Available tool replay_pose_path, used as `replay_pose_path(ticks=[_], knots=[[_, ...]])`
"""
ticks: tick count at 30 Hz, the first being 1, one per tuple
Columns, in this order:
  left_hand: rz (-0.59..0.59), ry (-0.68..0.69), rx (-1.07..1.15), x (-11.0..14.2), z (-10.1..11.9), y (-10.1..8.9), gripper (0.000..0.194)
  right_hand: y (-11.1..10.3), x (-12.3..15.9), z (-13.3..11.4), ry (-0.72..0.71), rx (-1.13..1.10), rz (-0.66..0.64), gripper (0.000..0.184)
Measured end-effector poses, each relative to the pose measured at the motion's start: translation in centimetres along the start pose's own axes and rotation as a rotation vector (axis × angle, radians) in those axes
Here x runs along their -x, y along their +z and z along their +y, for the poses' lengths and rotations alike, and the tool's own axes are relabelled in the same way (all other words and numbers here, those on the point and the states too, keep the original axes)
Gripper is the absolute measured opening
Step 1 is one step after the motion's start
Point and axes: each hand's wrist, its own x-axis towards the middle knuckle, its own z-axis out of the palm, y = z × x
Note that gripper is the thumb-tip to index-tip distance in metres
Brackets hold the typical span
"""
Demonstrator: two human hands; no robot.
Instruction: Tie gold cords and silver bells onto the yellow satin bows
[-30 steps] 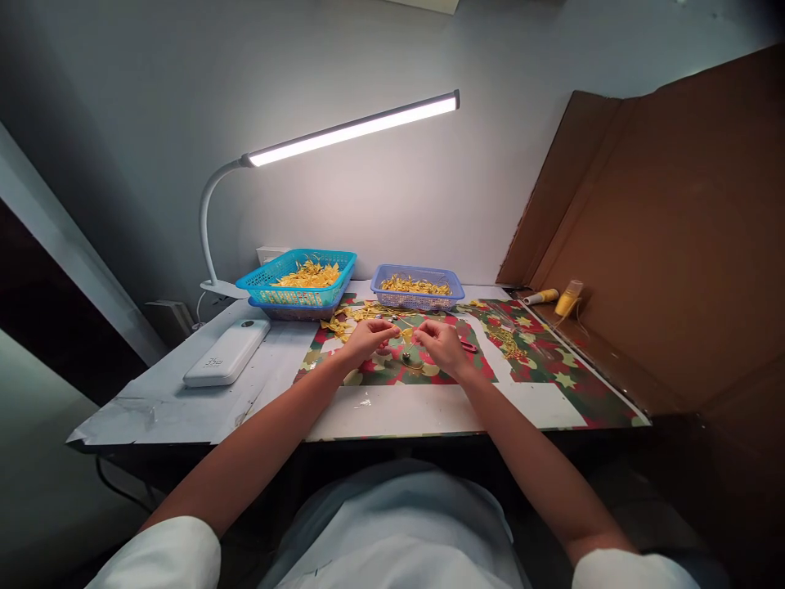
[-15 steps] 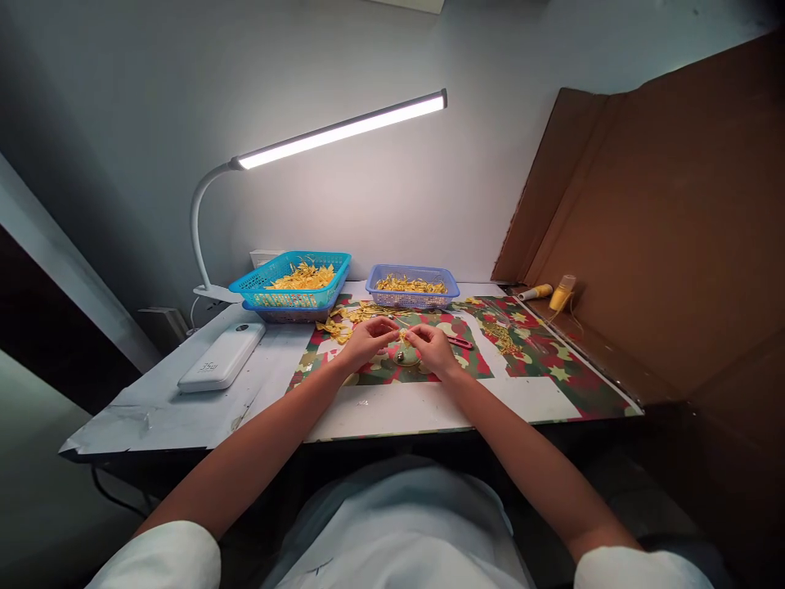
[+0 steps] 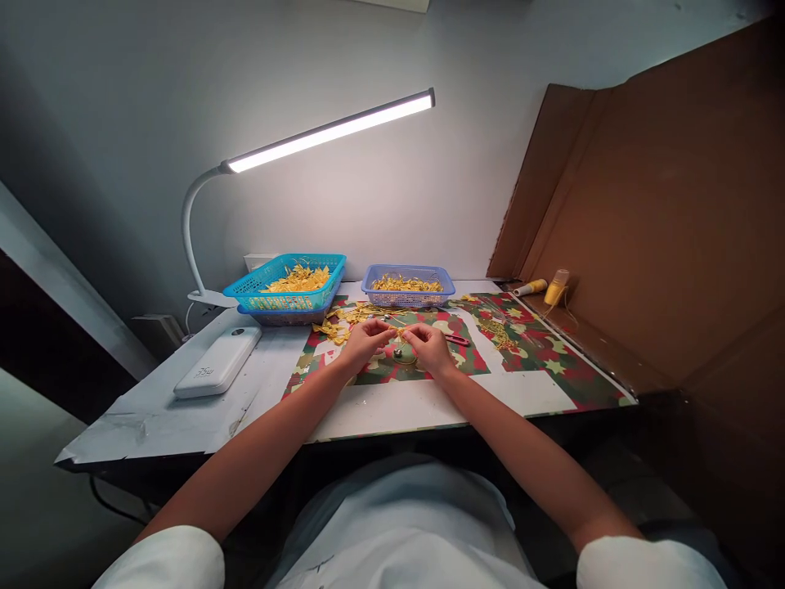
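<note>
My left hand (image 3: 368, 343) and my right hand (image 3: 428, 347) meet over the camouflage-patterned mat (image 3: 454, 372), both with fingers pinched. Between their fingertips is a small yellow ribbon piece (image 3: 401, 330) on a thin golden cord. A small round metal bell (image 3: 398, 353) hangs or lies just below, with a loop of the cord around it; I cannot tell if it touches the mat. Behind my right hand lies a red-handled tool (image 3: 457, 339), partly hidden. Loose yellow ribbon pieces (image 3: 331, 330) lie beyond my left hand.
A turquoise basket (image 3: 239, 290) of yellow ribbon pieces sits stacked at the back left, beside a blue-purple basket (image 3: 408, 299) of golden cords. A power bank (image 3: 214, 368) lies left, under a lamp (image 3: 331, 131). Golden cords (image 3: 498, 333), yellow bottles (image 3: 557, 288) and a cardboard panel (image 3: 662, 221) are right.
The fingertips have drawn slightly apart, and the yellow piece between them looks more stretched out. The whole view has shifted a little as the head moved.
</note>
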Motion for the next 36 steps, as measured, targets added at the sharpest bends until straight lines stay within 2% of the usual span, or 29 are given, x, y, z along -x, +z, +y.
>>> replay_pose_path(ticks=[11,25,36], knots=[[-0.022,0.093,-0.041,-0.18,-0.56,-0.17,0.039,0.19,-0.17,0.56,0.012,-0.015,-0.065,0.018],[0.026,0.173,-0.085,0.17,0.22,0.5,0.04,0.17,-0.03,0.35,-0.005,0.036,-0.056,0.02],[0.083,0.281,-0.2,0.28,-0.17,0.56,0.027,0.17,-0.01,0.33,-0.015,0.051,-0.063,0.022]])
